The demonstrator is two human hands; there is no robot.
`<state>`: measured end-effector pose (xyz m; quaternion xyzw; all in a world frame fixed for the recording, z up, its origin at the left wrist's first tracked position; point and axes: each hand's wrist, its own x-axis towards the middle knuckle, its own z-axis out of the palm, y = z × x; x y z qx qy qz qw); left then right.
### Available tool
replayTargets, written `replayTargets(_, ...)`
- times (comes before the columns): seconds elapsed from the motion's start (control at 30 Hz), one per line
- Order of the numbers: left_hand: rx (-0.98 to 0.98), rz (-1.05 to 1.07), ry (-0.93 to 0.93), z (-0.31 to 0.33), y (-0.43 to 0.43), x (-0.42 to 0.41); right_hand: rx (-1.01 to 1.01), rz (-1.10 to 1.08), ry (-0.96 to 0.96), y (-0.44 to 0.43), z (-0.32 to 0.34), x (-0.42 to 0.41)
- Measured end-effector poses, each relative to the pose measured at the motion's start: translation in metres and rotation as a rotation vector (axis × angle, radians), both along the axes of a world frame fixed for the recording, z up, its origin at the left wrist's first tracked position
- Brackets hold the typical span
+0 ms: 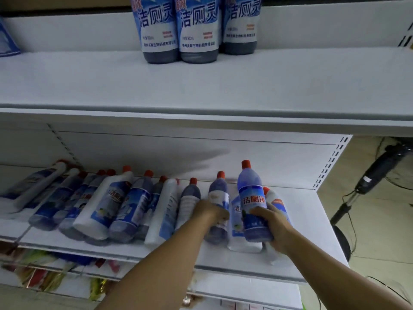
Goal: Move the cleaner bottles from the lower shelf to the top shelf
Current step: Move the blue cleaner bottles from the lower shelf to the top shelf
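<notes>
Fingers of the right hand [273, 229] curl around one blue bottle [253, 202], lifted upright above the lower shelf [301, 231]. The left hand [211, 212] grips a dark bottle [218, 198] lying there. Three bottles [199, 30] stand on the top shelf [201, 86].

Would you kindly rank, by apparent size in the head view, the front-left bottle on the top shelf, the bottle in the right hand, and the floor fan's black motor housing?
1. Top-shelf bottle, cropped yet largest
2. Right-hand bottle
3. Fan housing, though farther away
</notes>
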<state>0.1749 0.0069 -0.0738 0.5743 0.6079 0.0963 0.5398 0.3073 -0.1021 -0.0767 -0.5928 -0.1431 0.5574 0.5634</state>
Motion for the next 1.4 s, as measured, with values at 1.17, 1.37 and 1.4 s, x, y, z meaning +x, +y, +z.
replayTargets(1.17,0.534,0.085,-0.858,0.268,-0.034,-0.470,0.763,0.584,-0.310,0.044,0.259,-0.368)
replayTargets(1.37,0.721,0.057,-0.862,0.349,0.034,-0.466,0.986,0.439,-0.512,0.102,0.369,-0.355)
replayTargets(1.4,0.745,0.054,-0.852,0.359,0.045,-0.465,1.010,0.411,-0.550,0.114,0.381,-0.354)
